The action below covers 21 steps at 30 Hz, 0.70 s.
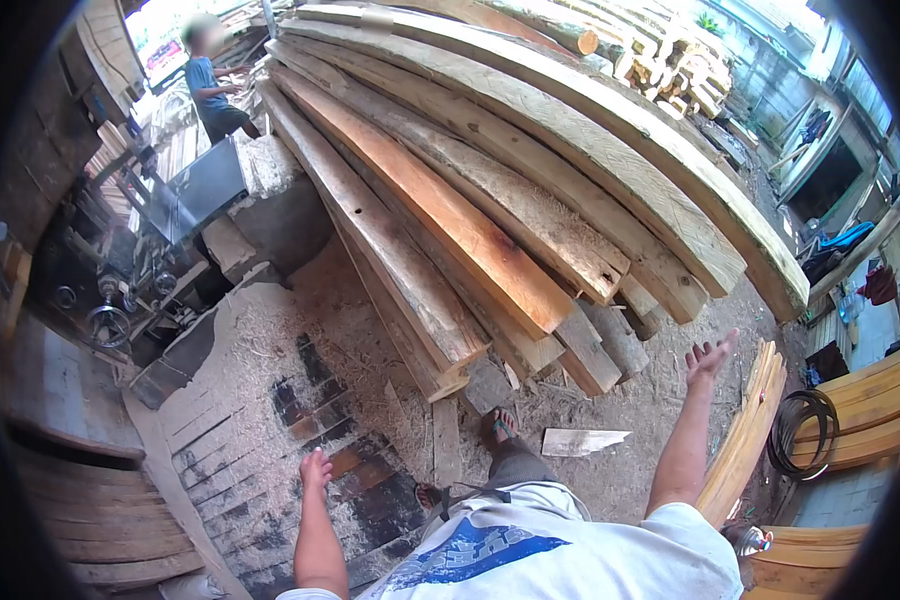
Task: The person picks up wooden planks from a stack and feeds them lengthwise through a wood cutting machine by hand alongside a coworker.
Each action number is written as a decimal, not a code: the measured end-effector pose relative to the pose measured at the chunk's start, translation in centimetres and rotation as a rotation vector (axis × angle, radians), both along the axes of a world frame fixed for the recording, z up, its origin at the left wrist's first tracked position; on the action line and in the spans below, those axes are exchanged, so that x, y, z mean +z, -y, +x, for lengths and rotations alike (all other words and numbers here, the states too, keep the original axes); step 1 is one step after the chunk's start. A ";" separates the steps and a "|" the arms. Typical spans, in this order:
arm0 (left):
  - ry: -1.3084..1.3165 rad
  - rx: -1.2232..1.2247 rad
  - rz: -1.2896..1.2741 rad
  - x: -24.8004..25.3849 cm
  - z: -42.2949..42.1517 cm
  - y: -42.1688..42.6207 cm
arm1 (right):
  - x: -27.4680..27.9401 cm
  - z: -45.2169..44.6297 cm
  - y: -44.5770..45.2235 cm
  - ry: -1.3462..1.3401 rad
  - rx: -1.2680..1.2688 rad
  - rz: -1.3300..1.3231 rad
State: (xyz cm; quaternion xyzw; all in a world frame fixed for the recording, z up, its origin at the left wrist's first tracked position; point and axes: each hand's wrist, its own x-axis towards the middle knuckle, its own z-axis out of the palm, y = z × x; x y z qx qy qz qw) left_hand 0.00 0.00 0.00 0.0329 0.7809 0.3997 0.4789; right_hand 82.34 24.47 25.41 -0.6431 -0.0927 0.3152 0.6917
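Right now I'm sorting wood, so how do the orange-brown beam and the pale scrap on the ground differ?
The orange-brown beam is long; the pale scrap is short. The beam lies among other beams; the scrap lies on the ground. The beam's near end looks square; the scrap has one jagged end. Both are wood.

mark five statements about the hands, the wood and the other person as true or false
1. The right hand is open, fingers spread. True.
2. The left hand rests on a beam. False: it is raised over the sawdust-strewn floor, apart from the stacked beams.
3. An orange-brown beam lies among paler ones. True.
4. The other person wears a red shirt. False: the shirt is blue.
5. A dark coil is farther right in the view than the right hand. True.
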 end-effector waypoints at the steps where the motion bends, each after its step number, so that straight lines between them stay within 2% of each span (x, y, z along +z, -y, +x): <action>1: 0.012 -0.018 0.023 -0.1 1.3 -1.4 | 1.6 0.8 -0.7 -0.060 -0.017 -0.013; 2: 0.042 -0.086 0.026 0.3 3.1 -2.3 | 2.0 2.2 -0.9 -0.124 0.003 -0.001; 3: 0.113 -0.131 -0.005 0.2 12.0 -4.1 | 5.9 8.0 -3.9 -0.070 0.115 -0.022; 5: 0.066 -0.258 -0.072 0.9 15.2 -7.3 | 3.7 9.7 -7.9 -0.074 0.225 -0.060; 6: 0.064 -0.318 -0.093 1.8 16.4 -8.2 | 3.7 8.9 -9.1 -0.080 0.382 -0.077; 9: 0.092 -0.533 -0.159 0.2 20.4 -7.3 | 2.5 7.7 -11.1 -0.097 0.319 0.034; 11: 0.075 -0.577 -0.206 0.4 21.6 -6.5 | 4.5 4.0 -10.4 0.017 0.085 0.114; 14: 0.107 -0.427 -0.325 1.0 21.0 -5.8 | -0.7 9.8 -9.7 -0.143 0.001 0.090; 17: 0.087 -0.308 -0.430 1.2 18.4 -4.9 | 2.4 8.4 -9.7 -0.002 0.058 0.024; 18: 0.070 -0.302 -0.458 0.7 17.2 -4.8 | 5.7 4.9 -10.2 0.111 -0.060 0.056; 21: 0.021 -0.259 -0.478 0.7 15.5 -6.6 | 3.8 10.7 -11.3 0.821 0.045 -0.024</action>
